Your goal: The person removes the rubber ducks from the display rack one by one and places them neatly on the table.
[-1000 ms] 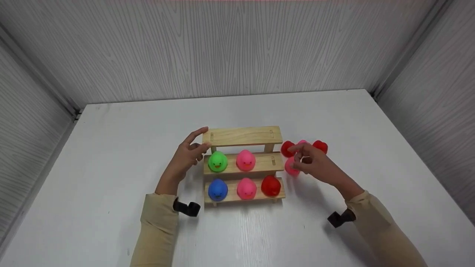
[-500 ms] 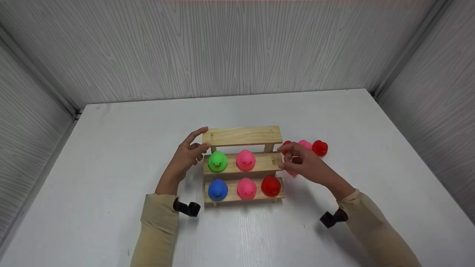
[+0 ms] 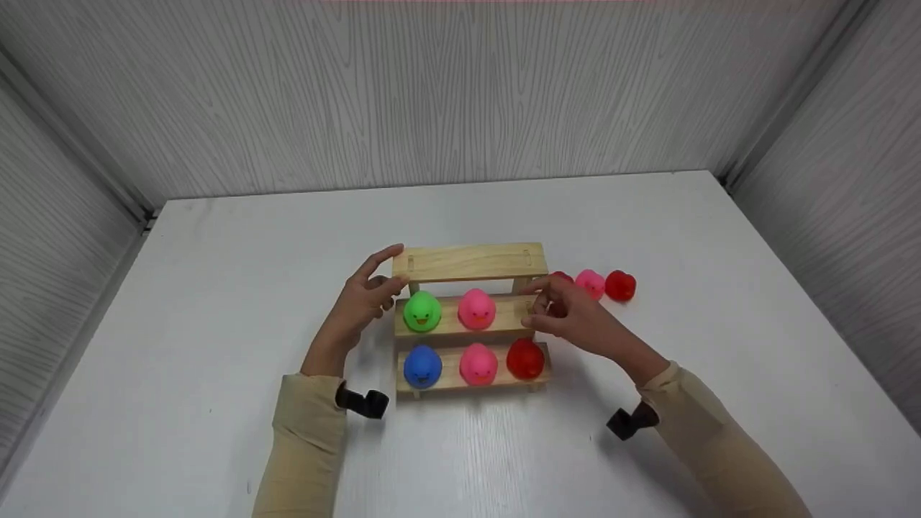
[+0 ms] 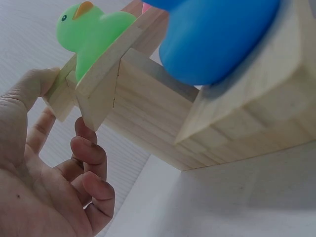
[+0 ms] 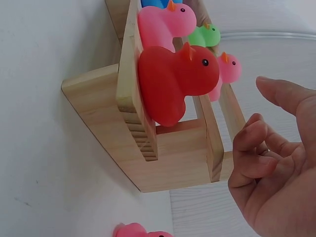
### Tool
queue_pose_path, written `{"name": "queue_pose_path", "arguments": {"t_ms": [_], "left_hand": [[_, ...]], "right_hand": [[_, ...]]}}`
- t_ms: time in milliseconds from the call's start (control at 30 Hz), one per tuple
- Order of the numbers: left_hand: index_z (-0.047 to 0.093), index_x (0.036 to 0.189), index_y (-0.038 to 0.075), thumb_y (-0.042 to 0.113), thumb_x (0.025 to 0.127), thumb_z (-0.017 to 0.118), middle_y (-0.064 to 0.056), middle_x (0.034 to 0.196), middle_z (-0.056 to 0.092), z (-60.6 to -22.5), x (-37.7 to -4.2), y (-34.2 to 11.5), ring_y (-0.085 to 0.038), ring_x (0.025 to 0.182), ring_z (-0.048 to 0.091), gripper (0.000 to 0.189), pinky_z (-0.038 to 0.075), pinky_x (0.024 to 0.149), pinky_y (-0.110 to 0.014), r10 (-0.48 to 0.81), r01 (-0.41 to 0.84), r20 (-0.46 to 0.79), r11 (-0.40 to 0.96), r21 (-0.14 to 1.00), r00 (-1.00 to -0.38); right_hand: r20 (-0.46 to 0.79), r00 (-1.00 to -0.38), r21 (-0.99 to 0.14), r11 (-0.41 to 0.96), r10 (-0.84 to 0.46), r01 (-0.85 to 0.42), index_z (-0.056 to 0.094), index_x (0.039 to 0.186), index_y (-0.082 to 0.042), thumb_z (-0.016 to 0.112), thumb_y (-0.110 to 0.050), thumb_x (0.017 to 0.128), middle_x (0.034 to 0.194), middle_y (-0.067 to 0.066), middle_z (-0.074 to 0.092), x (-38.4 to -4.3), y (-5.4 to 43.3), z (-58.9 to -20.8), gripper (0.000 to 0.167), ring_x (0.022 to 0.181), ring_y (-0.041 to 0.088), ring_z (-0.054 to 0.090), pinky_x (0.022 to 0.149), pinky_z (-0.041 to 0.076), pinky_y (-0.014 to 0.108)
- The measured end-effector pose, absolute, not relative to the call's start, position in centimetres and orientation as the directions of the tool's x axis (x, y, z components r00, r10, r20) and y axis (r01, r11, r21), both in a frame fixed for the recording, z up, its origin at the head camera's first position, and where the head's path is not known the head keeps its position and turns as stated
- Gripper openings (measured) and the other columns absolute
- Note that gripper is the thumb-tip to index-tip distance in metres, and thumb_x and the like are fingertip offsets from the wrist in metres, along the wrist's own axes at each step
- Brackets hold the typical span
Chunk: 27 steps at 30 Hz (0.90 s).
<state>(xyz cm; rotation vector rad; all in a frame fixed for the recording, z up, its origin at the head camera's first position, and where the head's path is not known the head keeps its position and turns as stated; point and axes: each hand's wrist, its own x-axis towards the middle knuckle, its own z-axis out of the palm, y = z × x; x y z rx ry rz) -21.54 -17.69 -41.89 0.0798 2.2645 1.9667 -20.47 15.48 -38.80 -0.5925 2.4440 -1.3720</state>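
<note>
A three-tier wooden display rack [image 3: 468,264] stands mid-table. My left hand [image 3: 357,306] grips the left end of its top plank between thumb and index finger; the other fingers are loosely curled below. A green rubber duck [image 3: 422,312] and a pink duck [image 3: 476,310] sit on the middle tier. The bottom tier bears a blue duck [image 3: 422,367], a pink duck [image 3: 478,364] and a red duck [image 3: 525,359]. My right hand [image 3: 575,316] hovers at the middle tier's right end. In the right wrist view its thumb [image 5: 281,94] is extended, its fingers bent, with nothing held.
Right of the rack on the white table [image 3: 719,324] lie a pink duck [image 3: 591,283] and a red duck [image 3: 620,285]. Another red duck [image 3: 563,275] shows partly behind my right hand. A grey wood-grain panel [image 3: 432,93] borders the table's back.
My right hand has moved left from the loose ducks to the rack's right end, uncovering a pink duck and a red one. My left hand stays on the top plank.
</note>
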Motion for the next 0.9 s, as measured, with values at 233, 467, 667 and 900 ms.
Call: {"name": "queue_pose_path", "arguments": {"t_ms": [233, 467, 667, 900], "left_hand": [[0.042, 0.146, 0.029, 0.030, 0.094, 0.063, -0.003, 0.084, 0.050, -41.8, -21.6, -17.6, -0.014, 0.068, 0.039, 0.056, 0.030, 0.060, -0.024, 0.128, -0.058, -0.077, 0.149, 0.987, -0.989], [0.040, 0.147, 0.029, 0.033, 0.094, 0.063, -0.001, 0.084, 0.049, -41.8, -21.5, -17.7, -0.015, 0.070, 0.039, 0.058, 0.031, 0.063, -0.027, 0.126, -0.068, -0.090, 0.169, 0.983, -0.988], [0.039, 0.147, 0.030, 0.033, 0.094, 0.063, -0.002, 0.084, 0.050, -41.8, -21.2, -17.8, -0.016, 0.070, 0.040, 0.058, 0.032, 0.065, -0.029, 0.127, -0.068, -0.090, 0.165, 0.984, -0.988], [0.039, 0.147, 0.030, 0.032, 0.095, 0.062, -0.002, 0.084, 0.049, -41.7, -21.3, -17.8, -0.016, 0.069, 0.039, 0.057, 0.032, 0.064, -0.029, 0.136, -0.062, -0.083, 0.156, 0.986, -0.987]], "right_hand": [[-0.055, -0.878, -0.853, 0.480, -0.475, -0.206, 0.055, 0.126, -0.010, 0.073, -0.026, 0.087, 0.088, 0.003, 0.054, -20.4, 14.3, -38.9, 0.045, 0.076, 0.018, 0.054, 0.067, 0.046, 0.023], [-0.031, -0.865, -0.873, 0.435, -0.500, -0.221, 0.053, 0.127, -0.005, 0.071, -0.016, 0.088, 0.086, 0.005, 0.055, -20.4, 13.5, -38.9, 0.044, 0.076, 0.018, 0.054, 0.068, 0.046, 0.022], [-0.030, -0.855, -0.877, 0.424, -0.518, -0.226, 0.051, 0.129, -0.006, 0.071, -0.017, 0.088, 0.086, 0.004, 0.054, -20.3, 12.7, -38.9, 0.046, 0.074, 0.017, 0.052, 0.064, 0.044, 0.021], [-0.056, -0.864, -0.848, 0.481, -0.500, -0.223, 0.052, 0.129, -0.012, 0.075, -0.020, 0.084, 0.088, 0.003, 0.055, -20.0, 11.6, -38.6, 0.050, 0.077, 0.017, 0.053, 0.068, 0.045, 0.022]]}}
